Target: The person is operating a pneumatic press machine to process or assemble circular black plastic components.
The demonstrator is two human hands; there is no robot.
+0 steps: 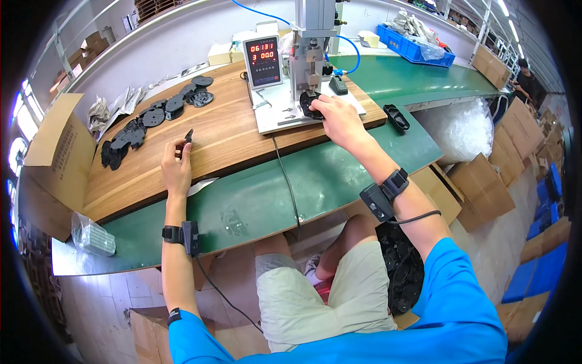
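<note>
Your left hand (176, 162) pinches a small black piece (190, 135) near the tabletop's (233, 124) front edge | your right hand (341, 121) grips a black part (307, 103) under the press ram (313, 79), by the base plate's (271, 123) front edge | straying fingers could get crushed

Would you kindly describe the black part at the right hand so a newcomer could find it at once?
Find the tall metal press standing on the wooden board. Below its head, above the white base plate, the right hand touches a black part. Unlike the black pieces strewn along the board's left, it sits directly under the press.
</note>
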